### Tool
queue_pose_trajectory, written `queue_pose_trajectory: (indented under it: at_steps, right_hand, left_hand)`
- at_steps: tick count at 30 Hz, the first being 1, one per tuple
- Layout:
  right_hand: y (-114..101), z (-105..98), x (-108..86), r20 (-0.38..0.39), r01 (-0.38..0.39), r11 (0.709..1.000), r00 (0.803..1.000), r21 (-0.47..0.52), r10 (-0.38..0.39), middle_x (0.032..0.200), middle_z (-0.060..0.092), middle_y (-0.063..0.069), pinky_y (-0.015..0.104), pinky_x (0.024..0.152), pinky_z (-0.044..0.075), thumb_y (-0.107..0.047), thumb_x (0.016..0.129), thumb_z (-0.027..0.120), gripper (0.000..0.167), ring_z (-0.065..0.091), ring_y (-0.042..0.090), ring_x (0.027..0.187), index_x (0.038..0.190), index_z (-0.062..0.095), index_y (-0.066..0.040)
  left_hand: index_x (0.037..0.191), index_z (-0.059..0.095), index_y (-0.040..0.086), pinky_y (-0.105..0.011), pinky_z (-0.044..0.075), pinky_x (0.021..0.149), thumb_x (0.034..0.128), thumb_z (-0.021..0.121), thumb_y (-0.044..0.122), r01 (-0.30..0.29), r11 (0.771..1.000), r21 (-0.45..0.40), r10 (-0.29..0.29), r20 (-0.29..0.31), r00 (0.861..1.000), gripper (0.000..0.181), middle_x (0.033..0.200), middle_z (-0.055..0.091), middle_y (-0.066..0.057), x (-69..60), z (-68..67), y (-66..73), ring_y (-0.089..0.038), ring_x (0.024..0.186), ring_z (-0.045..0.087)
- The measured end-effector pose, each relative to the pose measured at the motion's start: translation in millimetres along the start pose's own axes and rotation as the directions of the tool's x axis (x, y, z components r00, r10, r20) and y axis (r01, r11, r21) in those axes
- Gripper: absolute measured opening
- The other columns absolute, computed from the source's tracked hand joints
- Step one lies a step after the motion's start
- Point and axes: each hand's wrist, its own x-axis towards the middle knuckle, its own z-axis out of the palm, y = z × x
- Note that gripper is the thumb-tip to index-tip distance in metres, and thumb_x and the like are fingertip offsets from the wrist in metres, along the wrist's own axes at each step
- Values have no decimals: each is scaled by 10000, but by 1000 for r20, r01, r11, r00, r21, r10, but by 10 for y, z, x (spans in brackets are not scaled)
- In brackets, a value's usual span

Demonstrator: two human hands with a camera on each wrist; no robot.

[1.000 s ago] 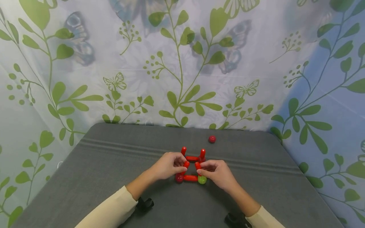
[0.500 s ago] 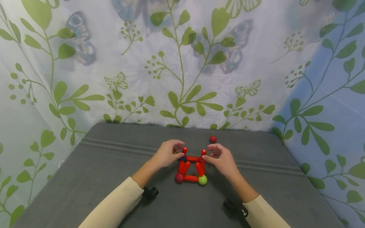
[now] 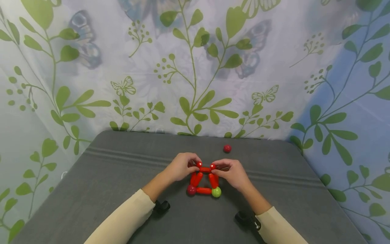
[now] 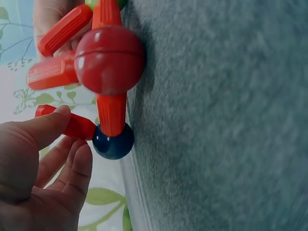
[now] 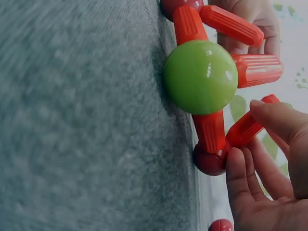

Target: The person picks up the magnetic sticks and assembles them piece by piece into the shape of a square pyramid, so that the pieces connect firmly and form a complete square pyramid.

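A square frame of red magnetic rods and balls lies on the grey table. Its near corners are a dark red ball [image 4: 110, 58] and a green ball [image 5: 201, 77]. At the far corners are a blue ball [image 4: 113, 141] and another dark red ball [image 5: 211, 160]. One rod rises from each corner, and the near pair leans inward. With thumb and fingers, my left hand [image 3: 182, 166] pinches the far left rod [image 4: 79, 126] on the blue ball. My right hand [image 3: 232, 172] pinches the far right rod [image 5: 245, 129]. Both of these rods tilt inward, their tips apart.
A loose red ball [image 3: 227, 148] lies behind the frame, toward the table's back edge. The grey table [image 3: 122, 145] meets a leaf-and-butterfly patterned curtain [image 3: 137, 67] at the back. Black wrist camera mounts [image 3: 248, 220] hang below the forearms.
Both hands let go of the near rods, which stay leaning inward, and moved back to the far rods. Those, upright before, are now pinched and tilted inward.
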Motion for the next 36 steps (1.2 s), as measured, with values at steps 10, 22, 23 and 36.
queue_pose_trajectory:
  at_steps: [10, 22, 23, 36]
  right_hand:
    - [10, -25, -4, 42, 63, 998, 997, 0, -63, 1037, 784, 61, 265, 846, 599, -133, 840, 853, 263, 728, 164, 923, 1096, 794, -133]
    - [22, -15, 9, 45, 102, 995, 994, -7, -102, 1067, 773, 74, 312, 866, 609, -99, 850, 838, 262, 713, 136, 906, 1109, 798, -112]
    - [23, -17, 9, 45, 103, 995, 994, -7, -102, 1068, 773, 71, 319, 870, 609, -101, 850, 838, 264, 710, 135, 906, 1111, 798, -114]
    - [121, -226, 72, 47, 74, 997, 996, 36, -76, 1153, 744, 183, 259, 808, 594, -118, 863, 829, 326, 725, 196, 964, 1160, 750, -11]
  left_hand:
    - [1034, 753, 160, -217, 535, 700, 897, 796, 115, -46, 997, 57, 44, 29, 999, 150, 951, 712, 10, 8, 25, 26, -97, 789, 597]
    - [1038, 742, 153, -216, 541, 714, 899, 795, 117, -23, 999, 46, 21, 31, 999, 153, 969, 712, 10, -4, 13, 26, -102, 815, 617]
    - [1040, 740, 151, -215, 542, 714, 899, 796, 118, -20, 999, 42, 19, 31, 999, 156, 973, 712, 7, -6, 13, 25, -102, 817, 620]
    - [1055, 685, 102, -273, 535, 742, 964, 708, 111, 68, 992, -110, -74, -47, 996, 95, 936, 677, 5, -264, -21, -49, -118, 807, 603]
